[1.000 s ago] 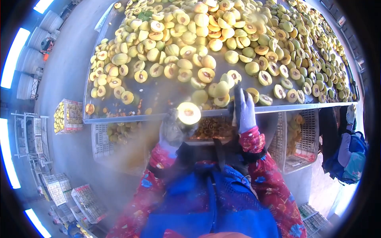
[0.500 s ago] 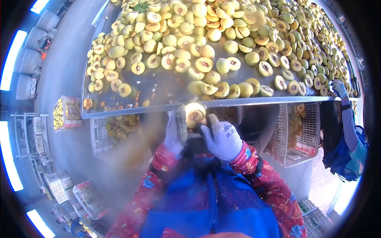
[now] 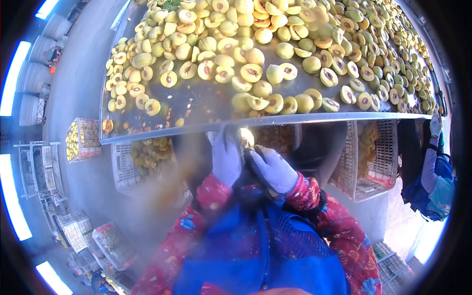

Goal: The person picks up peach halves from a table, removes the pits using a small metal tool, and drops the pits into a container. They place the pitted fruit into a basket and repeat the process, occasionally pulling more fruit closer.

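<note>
Below the metal table's near edge, my gloved left hand [image 3: 227, 155] is closed around a pale yellow halved fruit [image 3: 247, 138]. My gloved right hand [image 3: 275, 169] meets it from the right, its fingers bent in at the fruit's lower side. Whether that hand also holds a small tool is hidden by the fingers and blur. Cut fruit halves [image 3: 251, 73], many with brown pits or hollows, lie spread over the table [image 3: 196, 129] just beyond both hands.
Crates with fruit stand under the table at the left [image 3: 127, 167] and right [image 3: 376, 172]. Another crate [image 3: 88, 140] is on the floor farther left. A co-worker's gloved hand [image 3: 435, 125] is at the table's right end. Stacked crates [image 3: 112, 241] stand lower left.
The fruit has turned more edge-on between my hands, and my left hand now covers more of it. The co-worker's hand has moved right and down, off the fruit.
</note>
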Tool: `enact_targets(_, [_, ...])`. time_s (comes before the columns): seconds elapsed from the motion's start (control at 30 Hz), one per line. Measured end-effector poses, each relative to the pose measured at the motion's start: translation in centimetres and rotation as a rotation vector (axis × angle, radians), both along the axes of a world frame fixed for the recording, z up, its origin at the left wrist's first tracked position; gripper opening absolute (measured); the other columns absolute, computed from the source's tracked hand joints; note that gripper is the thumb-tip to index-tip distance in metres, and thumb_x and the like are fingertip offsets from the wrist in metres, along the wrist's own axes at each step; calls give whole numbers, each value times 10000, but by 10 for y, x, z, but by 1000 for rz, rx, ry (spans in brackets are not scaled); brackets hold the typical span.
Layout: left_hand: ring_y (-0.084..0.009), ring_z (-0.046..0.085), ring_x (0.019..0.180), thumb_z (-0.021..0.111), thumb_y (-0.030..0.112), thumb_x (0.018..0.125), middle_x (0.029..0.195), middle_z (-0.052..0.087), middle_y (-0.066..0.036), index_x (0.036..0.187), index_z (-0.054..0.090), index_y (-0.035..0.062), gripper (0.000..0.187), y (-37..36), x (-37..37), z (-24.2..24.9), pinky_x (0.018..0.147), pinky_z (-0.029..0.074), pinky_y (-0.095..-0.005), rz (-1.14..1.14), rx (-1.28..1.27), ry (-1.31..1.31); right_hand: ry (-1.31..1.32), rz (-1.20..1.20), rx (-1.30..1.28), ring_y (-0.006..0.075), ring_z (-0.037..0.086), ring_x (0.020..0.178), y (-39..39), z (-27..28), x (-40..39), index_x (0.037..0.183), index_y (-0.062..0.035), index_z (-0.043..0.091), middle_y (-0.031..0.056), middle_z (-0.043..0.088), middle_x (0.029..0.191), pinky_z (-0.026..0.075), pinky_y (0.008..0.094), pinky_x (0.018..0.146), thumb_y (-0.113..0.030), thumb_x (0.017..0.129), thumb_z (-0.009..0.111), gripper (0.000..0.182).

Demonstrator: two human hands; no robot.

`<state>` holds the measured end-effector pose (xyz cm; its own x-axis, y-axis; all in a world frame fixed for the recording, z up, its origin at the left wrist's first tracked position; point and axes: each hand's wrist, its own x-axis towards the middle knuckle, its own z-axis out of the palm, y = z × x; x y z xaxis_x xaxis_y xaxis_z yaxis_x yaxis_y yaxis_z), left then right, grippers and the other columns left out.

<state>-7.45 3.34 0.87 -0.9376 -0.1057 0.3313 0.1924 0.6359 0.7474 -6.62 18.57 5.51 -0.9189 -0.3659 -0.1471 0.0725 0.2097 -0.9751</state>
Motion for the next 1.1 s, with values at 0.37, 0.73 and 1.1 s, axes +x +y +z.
enact_targets(0.37, [-219,614,981,563,188,922,1069,627,-102,1304,475,-7,437,-13,-9,46,871,499,-314,-164,739,-390,156,-55,158,416,605,639,0,12,7,924,-1,475,219,599,680,444,499,545,-175,943,545,188])
enact_targets(0.73, [-250,599,909,628,137,854,1067,590,-168,1219,491,-11,417,1,-4,54,822,496,-364,-209,440,-321,166,-92,170,438,598,653,-5,13,7,939,5,488,244,597,692,448,498,552,-166,951,533,177])
enact_targets(1.1, [-190,552,1116,449,313,1003,1203,593,-121,1215,550,-9,398,20,-5,46,968,434,-315,-146,700,-227,-584,-5,-556,59,479,584,0,9,-2,921,-7,564,0,528,679,396,229,494,-336,1012,413,374])
